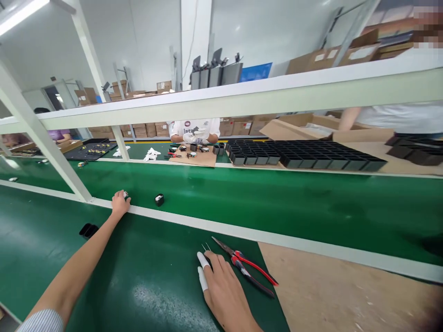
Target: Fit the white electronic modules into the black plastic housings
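Note:
My left hand [121,204] reaches over the pale rail onto the green belt. Its fingers are curled about a small white part [126,194], mostly hidden by the hand. My right hand [226,288] rests low over the green bench, with white finger cots on two digits. Two thin metal tips stick out ahead of its fingers, apparently tweezers [206,247]; the rest lies under the hand. Red-and-black long-nose pliers [242,265] lie just right of that hand. A small black housing with white inside [159,199] sits on the belt, right of my left hand.
Black empty housings [88,230] stand beside my left forearm. A brown board [346,286] covers the bench at right. Across the belt are rows of black boxes [304,157] and a co-worker with gloved hands [196,134]. A shelf beam [221,106] and slanted post [48,138] cross the view.

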The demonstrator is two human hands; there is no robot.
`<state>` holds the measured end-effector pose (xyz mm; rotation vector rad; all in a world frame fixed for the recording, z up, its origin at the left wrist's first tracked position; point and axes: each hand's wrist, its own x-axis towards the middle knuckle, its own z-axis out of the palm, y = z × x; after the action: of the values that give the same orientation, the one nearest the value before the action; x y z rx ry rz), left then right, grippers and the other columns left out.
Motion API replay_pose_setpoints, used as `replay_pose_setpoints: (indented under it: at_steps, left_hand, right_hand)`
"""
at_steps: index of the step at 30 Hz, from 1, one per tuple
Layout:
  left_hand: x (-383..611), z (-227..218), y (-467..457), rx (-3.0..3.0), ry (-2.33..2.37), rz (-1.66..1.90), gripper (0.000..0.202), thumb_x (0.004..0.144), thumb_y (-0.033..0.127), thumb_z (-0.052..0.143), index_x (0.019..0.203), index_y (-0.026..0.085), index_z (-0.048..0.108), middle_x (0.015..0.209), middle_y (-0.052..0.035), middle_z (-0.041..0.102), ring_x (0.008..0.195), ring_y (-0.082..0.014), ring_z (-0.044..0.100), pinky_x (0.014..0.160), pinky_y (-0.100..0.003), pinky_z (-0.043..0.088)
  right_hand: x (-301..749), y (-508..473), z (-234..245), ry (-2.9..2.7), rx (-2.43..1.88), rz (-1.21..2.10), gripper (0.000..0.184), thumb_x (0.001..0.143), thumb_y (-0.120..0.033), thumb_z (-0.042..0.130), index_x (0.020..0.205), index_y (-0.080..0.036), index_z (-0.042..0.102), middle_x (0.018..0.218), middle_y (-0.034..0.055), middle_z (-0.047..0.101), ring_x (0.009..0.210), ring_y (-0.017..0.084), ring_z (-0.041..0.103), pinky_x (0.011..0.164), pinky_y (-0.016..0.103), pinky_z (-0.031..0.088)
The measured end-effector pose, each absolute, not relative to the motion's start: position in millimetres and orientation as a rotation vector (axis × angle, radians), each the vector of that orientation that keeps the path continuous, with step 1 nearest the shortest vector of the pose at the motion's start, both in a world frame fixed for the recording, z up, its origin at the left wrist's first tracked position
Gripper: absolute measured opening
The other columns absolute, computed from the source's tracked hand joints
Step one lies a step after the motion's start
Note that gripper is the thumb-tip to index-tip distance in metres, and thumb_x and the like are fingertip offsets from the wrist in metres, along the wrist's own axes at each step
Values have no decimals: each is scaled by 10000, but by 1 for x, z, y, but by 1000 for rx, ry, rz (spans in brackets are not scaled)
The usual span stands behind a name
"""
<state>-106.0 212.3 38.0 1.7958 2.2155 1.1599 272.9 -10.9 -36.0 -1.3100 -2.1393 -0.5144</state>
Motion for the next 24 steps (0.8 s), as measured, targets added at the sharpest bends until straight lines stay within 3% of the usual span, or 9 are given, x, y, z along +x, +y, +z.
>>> replay_pose_setpoints:
  at_steps: [2,5,7,9,13,16,19,24]
  left_hand:
    - [-101,38,209,1802,2165,1155,394,1023,369,682,1360,176,622,1406,-119,622,1229,-295,646,1035,-536,559]
    - [-73,30,184,1884,1983,1158,339,1006,323,695,1303,165,651,1331,-126,655,1175,-280,659,1025,-511,561]
    - [-46,20,149,1958,1794,1143,333,943,240,728,1263,165,677,1223,-143,683,1093,-270,665,1024,-480,553]
    - [-22,11,105,2028,1575,1100,361,898,206,735,1256,209,685,1120,-100,704,1003,-247,675,964,-428,573]
    - [-5,9,26,2095,1203,892,524,876,270,793,1381,273,652,1187,-87,694,997,-236,688,947,-383,584]
    - [-31,25,8,2124,1208,831,610,889,379,815,1459,315,606,1353,-109,637,1127,-272,674,1032,-416,557]
    - [-88,44,19,2296,1568,1009,419,926,439,756,1311,284,696,1324,-127,646,1280,-344,595,1143,-508,471]
    - [-188,49,30,2580,2207,842,385,962,535,611,1099,189,714,1298,-214,631,1270,-462,553,1056,-653,467]
  right_hand:
    - [273,-11,-36,-2149,-1244,-448,408,882,-8,456,1204,-179,640,1212,155,666,1007,308,633,824,447,580]
    - [274,-11,-36,-2163,-1167,-355,360,943,-73,459,1234,-192,633,1225,154,660,1012,311,639,809,447,579]
    - [272,-12,-35,-2174,-1140,-311,352,972,-96,450,1259,-195,627,1235,153,658,1023,308,644,804,439,580]
    - [268,-14,-33,-2178,-1122,-290,350,997,-108,449,1296,-184,613,1238,154,656,1040,302,647,823,435,583]
    - [259,-20,-27,-2193,-1108,-253,309,1040,-153,484,1327,-157,598,1224,156,661,1051,292,643,851,442,585]
    - [255,-25,-23,-2246,-1104,-184,279,1031,-123,474,1254,-166,636,1221,152,658,1035,286,634,841,447,580]
    - [248,-31,-17,-2279,-1097,-139,283,1018,-83,458,1197,-173,659,1161,139,655,959,263,620,793,423,564]
    - [229,-40,-4,-2384,-1168,-8,113,1017,-216,595,1071,-184,689,952,91,616,835,252,586,703,409,545]
